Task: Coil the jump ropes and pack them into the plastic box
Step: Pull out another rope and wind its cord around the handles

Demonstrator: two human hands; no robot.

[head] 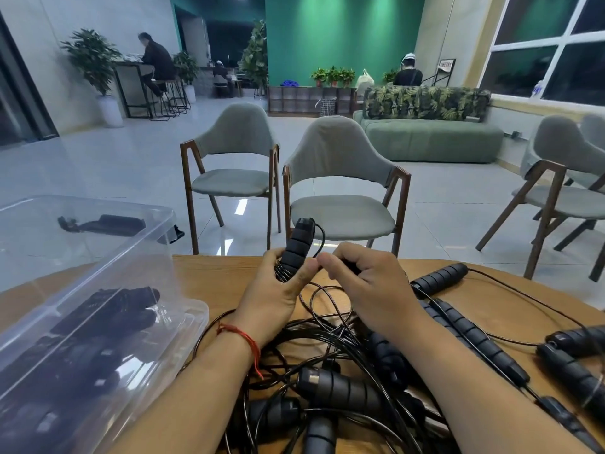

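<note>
A small sign (447,64) stands far off to the right by the window, its writing too small to read. The left hand (278,290) is raised over the far edge of the wooden table (209,273), with its fingers curled round a black foam handle (296,247) held nearly upright. Turns of thin black cord (322,237) are wound about the lower part of the handle. A red string bracelet (244,337) circles that wrist. Just to the right, almost touching it, the right hand (366,280) is curled, thumb and fingers pinching something dark, probably the cord, though the fingers hide it. The clear plastic box (193,309) sits at near left, with coiled ropes (108,316) already lying inside it. A tangled pile of jump ropes (340,388) lies on the table under and between the forearms, and more handles spread to the right. Two grey chairs (340,165) stand beyond the table's far edge.
</note>
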